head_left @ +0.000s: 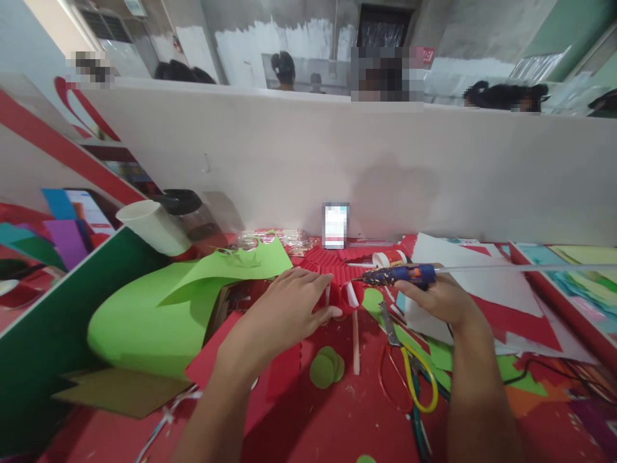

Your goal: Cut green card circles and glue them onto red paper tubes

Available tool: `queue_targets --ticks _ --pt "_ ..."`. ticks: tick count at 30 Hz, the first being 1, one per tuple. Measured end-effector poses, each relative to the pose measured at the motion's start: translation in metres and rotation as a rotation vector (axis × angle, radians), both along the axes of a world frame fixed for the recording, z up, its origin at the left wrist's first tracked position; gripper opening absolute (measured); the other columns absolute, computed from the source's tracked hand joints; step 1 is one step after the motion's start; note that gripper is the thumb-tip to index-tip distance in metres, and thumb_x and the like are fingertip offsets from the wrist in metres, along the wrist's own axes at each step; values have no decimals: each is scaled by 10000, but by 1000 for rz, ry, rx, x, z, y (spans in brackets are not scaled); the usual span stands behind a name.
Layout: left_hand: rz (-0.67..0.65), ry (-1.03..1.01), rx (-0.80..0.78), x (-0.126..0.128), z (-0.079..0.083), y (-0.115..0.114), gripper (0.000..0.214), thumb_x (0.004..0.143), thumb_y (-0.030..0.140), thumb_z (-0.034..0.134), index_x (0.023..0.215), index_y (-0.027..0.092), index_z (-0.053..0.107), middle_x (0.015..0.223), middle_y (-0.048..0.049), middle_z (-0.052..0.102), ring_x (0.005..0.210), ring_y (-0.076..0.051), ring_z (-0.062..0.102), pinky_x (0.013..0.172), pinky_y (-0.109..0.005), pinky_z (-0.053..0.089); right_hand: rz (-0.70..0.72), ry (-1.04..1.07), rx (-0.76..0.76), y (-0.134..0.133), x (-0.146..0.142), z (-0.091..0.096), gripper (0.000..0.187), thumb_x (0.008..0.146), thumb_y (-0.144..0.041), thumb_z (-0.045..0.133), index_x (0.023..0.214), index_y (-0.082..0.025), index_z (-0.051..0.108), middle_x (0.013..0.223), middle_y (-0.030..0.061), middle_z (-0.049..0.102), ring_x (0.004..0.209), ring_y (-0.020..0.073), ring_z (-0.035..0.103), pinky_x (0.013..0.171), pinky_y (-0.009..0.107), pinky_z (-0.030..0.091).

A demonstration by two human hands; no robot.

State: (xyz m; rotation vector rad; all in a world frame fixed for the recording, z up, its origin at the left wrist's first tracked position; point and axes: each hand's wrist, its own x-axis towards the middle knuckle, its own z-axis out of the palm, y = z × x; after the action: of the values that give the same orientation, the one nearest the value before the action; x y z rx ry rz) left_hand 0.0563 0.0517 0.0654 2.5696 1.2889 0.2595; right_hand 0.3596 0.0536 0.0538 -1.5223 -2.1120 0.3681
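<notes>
My right hand [446, 299] is wrapped around a blue glue gun [417, 276], a long clear glue stick [520, 268] running out of its back. The nozzle points left, close to a curled red paper piece [344, 297] that has a white patch. My left hand [299, 302] pinches the left side of this paper; part of it is hidden by the fingers. Behind it lies pleated red paper [325, 260]. A pale thin stick [356, 347] extends toward me below the paper. Light green paper circles [325, 368] lie on the red table [289, 437].
Scissors [421, 379] with red and yellow handles lie below the glue gun. Green paper [149, 315], a white cup [154, 225] and a dark-lidded container [187, 215] are at left. A phone [335, 225] leans on the white partition [270, 154]; people sit beyond. White sheets [463, 283] lie right.
</notes>
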Motion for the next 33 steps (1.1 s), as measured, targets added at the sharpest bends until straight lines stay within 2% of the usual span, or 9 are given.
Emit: queue_targets --ticks 7,14,20,26,33 --pt "-9 1 2 0 0 1 394 959 523 579 1192 211 633 1155 -109 709 1125 -324 638 971 -492 478 -56 18 -49 -3 6 1 292 908 -484 602 837 -290 809 609 -23 730 651 231 721 607 310 559" --pt "-8 8 6 0 0 1 394 966 532 563 1181 209 631 1154 -111 708 1127 -325 638 973 -497 479 10 5 8 1 -2 0 280 919 -475 595 851 -287 791 860 0 803 824 248 744 746 335 574" --pt "-11 3 14 0 -1 1 391 963 523 573 1197 215 630 1147 -104 712 1119 -312 644 976 -474 477 7 4 1 1 0 0 286 919 -470 597 805 -284 782 811 -9 799 782 245 742 712 330 574" --pt "-10 0 7 0 0 1 403 957 528 581 1206 214 627 1140 -101 712 1116 -320 644 971 -489 478 -73 16 -77 -4 7 0 319 925 -487 596 781 -285 797 599 -14 733 638 241 731 582 309 554" --pt "-11 9 4 0 0 2 394 962 541 564 1177 217 628 1148 -102 710 1112 -319 639 958 -486 480 -34 11 -26 -1 2 0 301 913 -496 599 822 -281 789 831 -10 803 806 256 749 721 329 576"
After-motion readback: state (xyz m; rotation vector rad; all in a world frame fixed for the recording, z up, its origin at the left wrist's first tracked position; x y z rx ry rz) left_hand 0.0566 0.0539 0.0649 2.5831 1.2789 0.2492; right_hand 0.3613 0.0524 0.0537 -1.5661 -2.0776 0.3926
